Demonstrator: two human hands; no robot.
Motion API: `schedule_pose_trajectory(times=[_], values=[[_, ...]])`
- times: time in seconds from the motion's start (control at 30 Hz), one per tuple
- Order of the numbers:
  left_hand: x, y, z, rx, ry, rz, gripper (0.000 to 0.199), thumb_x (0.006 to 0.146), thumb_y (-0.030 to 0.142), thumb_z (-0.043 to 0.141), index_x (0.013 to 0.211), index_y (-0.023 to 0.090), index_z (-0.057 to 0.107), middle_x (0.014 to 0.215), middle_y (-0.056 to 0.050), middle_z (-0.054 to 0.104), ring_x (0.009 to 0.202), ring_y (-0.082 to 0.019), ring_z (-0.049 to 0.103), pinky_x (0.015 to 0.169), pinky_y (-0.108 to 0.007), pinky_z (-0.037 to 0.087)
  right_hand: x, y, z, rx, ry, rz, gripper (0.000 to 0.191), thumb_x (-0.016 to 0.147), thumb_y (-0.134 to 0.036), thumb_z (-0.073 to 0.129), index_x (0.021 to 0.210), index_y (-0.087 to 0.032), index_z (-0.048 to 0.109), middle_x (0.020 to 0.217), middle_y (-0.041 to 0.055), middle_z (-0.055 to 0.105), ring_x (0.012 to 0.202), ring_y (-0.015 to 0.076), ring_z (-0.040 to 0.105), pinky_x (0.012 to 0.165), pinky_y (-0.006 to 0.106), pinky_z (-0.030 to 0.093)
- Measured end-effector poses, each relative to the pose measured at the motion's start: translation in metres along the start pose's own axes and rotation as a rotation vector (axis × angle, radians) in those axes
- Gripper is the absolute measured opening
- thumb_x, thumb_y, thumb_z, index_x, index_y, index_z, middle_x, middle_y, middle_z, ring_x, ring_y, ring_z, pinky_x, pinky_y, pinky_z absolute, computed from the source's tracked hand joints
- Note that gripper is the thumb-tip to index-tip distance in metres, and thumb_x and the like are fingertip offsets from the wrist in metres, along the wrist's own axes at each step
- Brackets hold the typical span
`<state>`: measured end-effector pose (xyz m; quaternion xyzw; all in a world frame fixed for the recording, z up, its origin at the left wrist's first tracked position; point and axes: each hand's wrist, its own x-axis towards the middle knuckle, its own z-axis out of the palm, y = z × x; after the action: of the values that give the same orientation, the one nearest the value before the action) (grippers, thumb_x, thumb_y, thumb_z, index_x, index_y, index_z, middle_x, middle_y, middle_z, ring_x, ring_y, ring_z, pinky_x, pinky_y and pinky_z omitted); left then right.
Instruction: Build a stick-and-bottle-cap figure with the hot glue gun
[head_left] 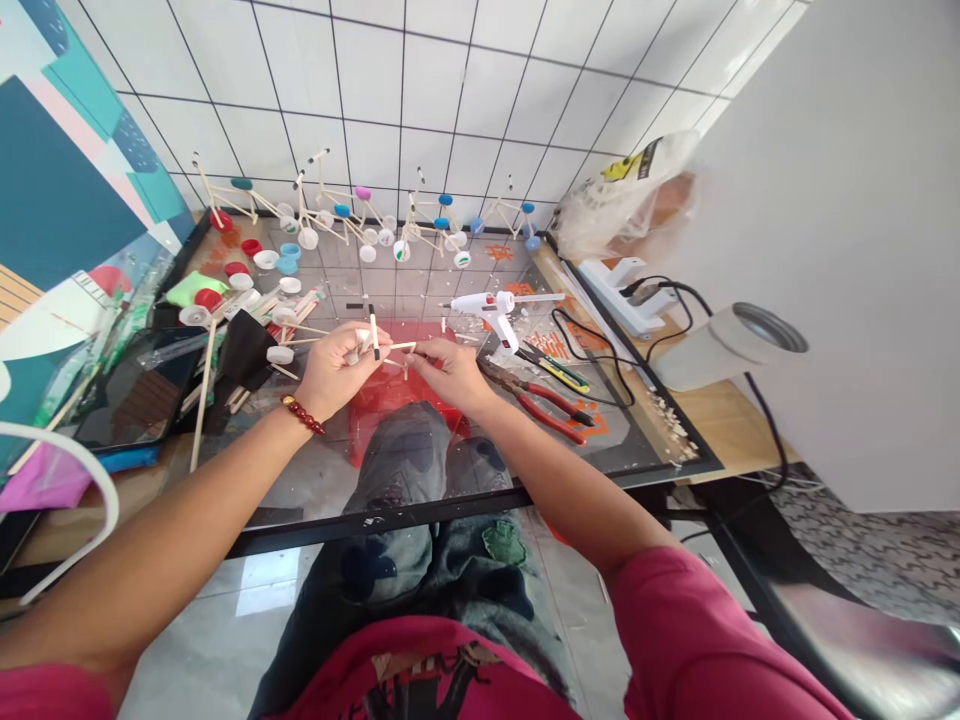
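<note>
- Stick frame [402, 346]: held above the middle of the worktop [300, 480]
- Left hand [341, 365], right hand [450, 372]: each grip pinched closed on the frame
- Alignment probably best kept by light, steady pressure

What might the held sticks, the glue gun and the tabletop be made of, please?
Held sticks: likely matte wood, judging by their pale tan colour. Glue gun: probably smooth plastic, from its even white moulded body. Tabletop: glossy glass or clear acrylic; the trousers show through it.
</note>
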<state>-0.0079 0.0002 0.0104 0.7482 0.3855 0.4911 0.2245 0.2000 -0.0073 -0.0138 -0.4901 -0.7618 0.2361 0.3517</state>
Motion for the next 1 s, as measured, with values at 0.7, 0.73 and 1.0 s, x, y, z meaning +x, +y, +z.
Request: schedule_pose_trajectory(times=[0.7, 0.73, 1.0], values=[[-0.003, -0.003, 0.001, -0.024, -0.006, -0.048, 0.012, 0.085, 0.029, 0.066, 0.083, 0.02, 0.074, 0.097, -0.005, 0.077, 0.092, -0.02, 0.071, 0.087, -0.034, 0.056, -0.013, 0.022, -0.102, -0.427, 0.355, 0.472, 0.048, 0.073, -0.048, 0.076, 0.107, -0.013, 0.073, 0.109, 0.0168, 0.073, 0.099, 0.0317, 0.066, 0.09, 0.044, 0.05], [-0.003, -0.003, 0.001, -0.028, -0.003, -0.046, 0.012, 0.085, 0.029, 0.066, 0.083, 0.02, 0.074, 0.097, -0.005, 0.077, 0.092, -0.02, 0.071, 0.087, -0.034, 0.056, -0.007, 0.027, -0.102, -0.409, 0.315, 0.466, 0.052, 0.074, -0.049, 0.075, 0.111, -0.012, 0.072, 0.112, 0.0175, 0.073, 0.102, 0.0324, 0.066, 0.092, 0.044, 0.049], [-0.002, -0.004, 0.001, -0.038, -0.005, -0.028, 0.011, 0.085, 0.028, 0.065, 0.083, 0.021, 0.073, 0.096, -0.005, 0.076, 0.092, -0.021, 0.071, 0.087, -0.035, 0.056, 0.019, 0.037, -0.081, -0.227, 0.216, 0.474, 0.042, 0.08, -0.041, 0.068, 0.11, -0.012, 0.073, 0.101, 0.0141, 0.077, 0.097, 0.0317, 0.07, 0.09, 0.044, 0.052]])
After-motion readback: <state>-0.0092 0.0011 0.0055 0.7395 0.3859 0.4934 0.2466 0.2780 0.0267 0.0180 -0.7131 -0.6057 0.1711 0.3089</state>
